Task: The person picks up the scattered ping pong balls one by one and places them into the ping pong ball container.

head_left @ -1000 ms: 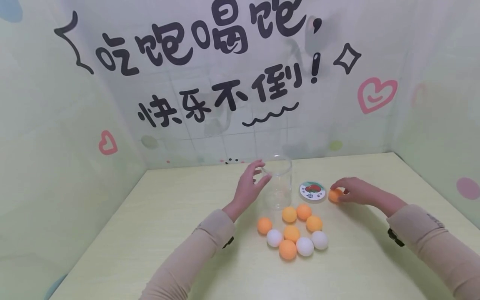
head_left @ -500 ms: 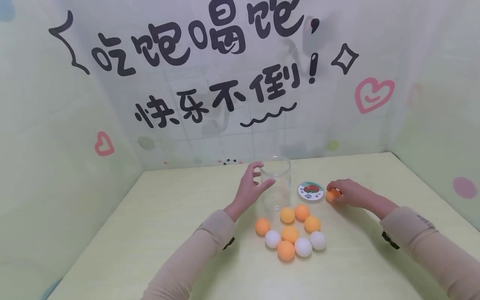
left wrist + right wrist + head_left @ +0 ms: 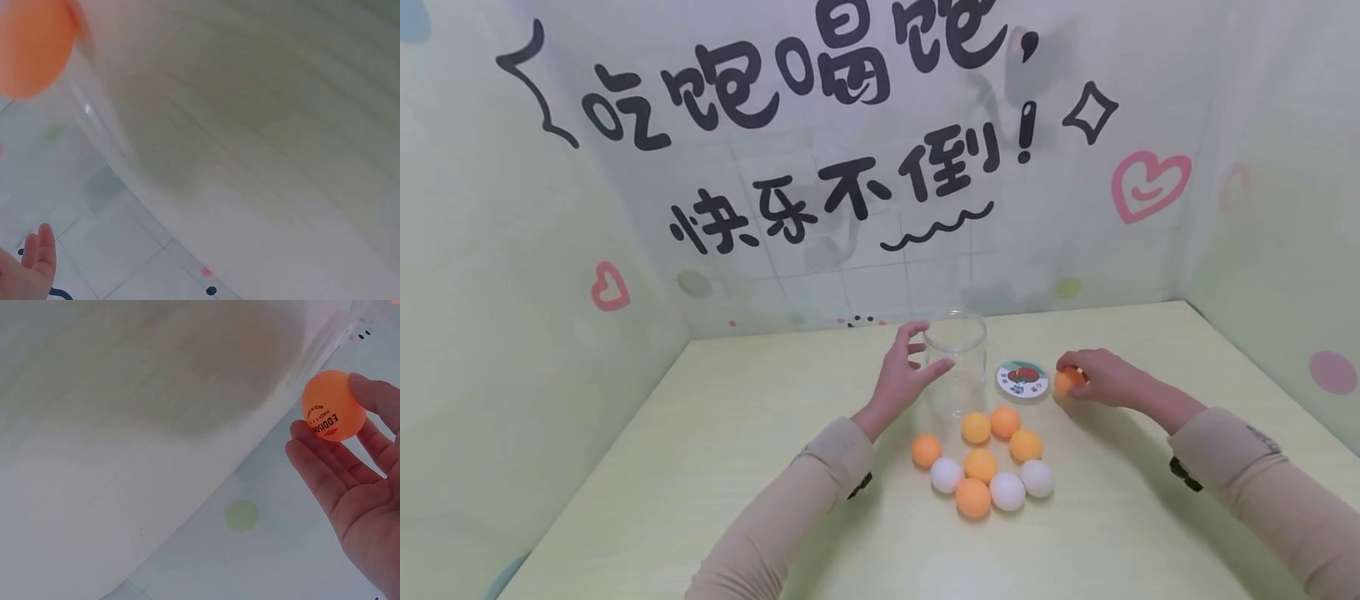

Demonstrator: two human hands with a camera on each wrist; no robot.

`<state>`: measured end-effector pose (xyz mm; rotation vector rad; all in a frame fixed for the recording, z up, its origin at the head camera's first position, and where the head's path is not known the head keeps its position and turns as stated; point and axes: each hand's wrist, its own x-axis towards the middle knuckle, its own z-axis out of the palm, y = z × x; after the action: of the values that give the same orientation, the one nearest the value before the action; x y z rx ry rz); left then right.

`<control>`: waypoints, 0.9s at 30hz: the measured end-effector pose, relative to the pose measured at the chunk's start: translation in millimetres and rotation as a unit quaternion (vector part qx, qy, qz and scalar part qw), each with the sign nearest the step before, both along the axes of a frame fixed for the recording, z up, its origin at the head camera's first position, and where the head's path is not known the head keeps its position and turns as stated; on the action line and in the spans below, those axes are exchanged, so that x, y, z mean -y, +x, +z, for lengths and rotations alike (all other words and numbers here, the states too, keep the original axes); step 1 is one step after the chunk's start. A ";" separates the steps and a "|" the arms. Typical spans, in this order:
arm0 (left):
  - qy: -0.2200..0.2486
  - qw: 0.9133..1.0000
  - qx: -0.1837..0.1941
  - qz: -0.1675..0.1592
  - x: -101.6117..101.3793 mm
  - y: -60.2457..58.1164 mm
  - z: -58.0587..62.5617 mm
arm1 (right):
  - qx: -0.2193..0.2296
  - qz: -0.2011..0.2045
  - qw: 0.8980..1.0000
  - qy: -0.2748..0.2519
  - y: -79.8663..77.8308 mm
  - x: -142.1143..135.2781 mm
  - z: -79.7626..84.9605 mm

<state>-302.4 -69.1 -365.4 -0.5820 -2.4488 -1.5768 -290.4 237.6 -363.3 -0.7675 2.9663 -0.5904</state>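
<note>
A clear cylindrical jar (image 3: pixel 966 379) stands upright near the back of the table. My left hand (image 3: pixel 901 373) curves round its left side, thumb across the front and fingers behind. The left wrist view shows only part of that hand (image 3: pixel 28 265) and one orange ball (image 3: pixel 31 47). My right hand (image 3: pixel 1108 379) pinches an orange table tennis ball (image 3: pixel 1066 383) between thumb and fingers, right of the round printed disc (image 3: pixel 1022 381). Printed lettering shows on this ball (image 3: pixel 331 403) in the right wrist view.
In front of the jar lies a loose group of orange balls (image 3: pixel 980 466) and white balls (image 3: pixel 1007 492), several in all. The pale table (image 3: pixel 737 442) ends at a printed curtain wall (image 3: pixel 820 283) at the back, with more walls at both sides.
My left thumb has slid further right across the jar's front. My right fingers have closed in on the orange ball, which appears slightly higher. The head view has shifted a little.
</note>
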 end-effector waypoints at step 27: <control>0.019 0.999 0.018 -0.028 1.6 -5.5 -3.1 | -0.053 0.031 0.998 -0.033 -13.2 49.3 102.1</control>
<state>-307.9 -70.7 -368.5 -0.6276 -2.4436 -1.6653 -303.7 188.3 -261.2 -0.9196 3.0184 -0.6668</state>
